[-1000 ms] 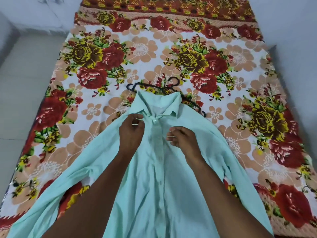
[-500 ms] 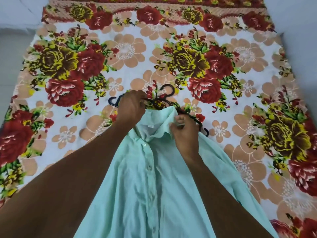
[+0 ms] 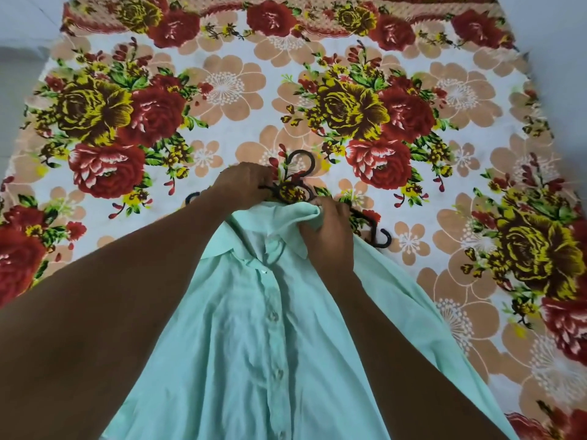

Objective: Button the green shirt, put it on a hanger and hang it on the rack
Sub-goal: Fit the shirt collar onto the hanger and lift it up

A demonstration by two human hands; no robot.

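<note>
A pale green shirt [image 3: 254, 328] lies face up on the bed, buttoned down its front, collar pointing away from me. A black plastic hanger [image 3: 301, 182] lies just beyond the collar, its hook curling up and its right end sticking out past the shirt's shoulder. My left hand [image 3: 244, 185] is closed on the hanger's left side near the neck. My right hand [image 3: 330, 233] grips the right side of the shirt's collar and bunches the cloth there. Most of the hanger's left arm is hidden behind my left forearm.
The bed is covered by a floral sheet [image 3: 222, 90] with red and yellow roses and peach flowers. Pale floor [image 3: 19, 74] shows to the left and pale wall or floor [image 3: 559, 58] to the right.
Both hands left the upper buttons and moved up to the collar. The left hand took hold of the hanger and the right hand gathered the collar's right side. The view has shifted forward.
</note>
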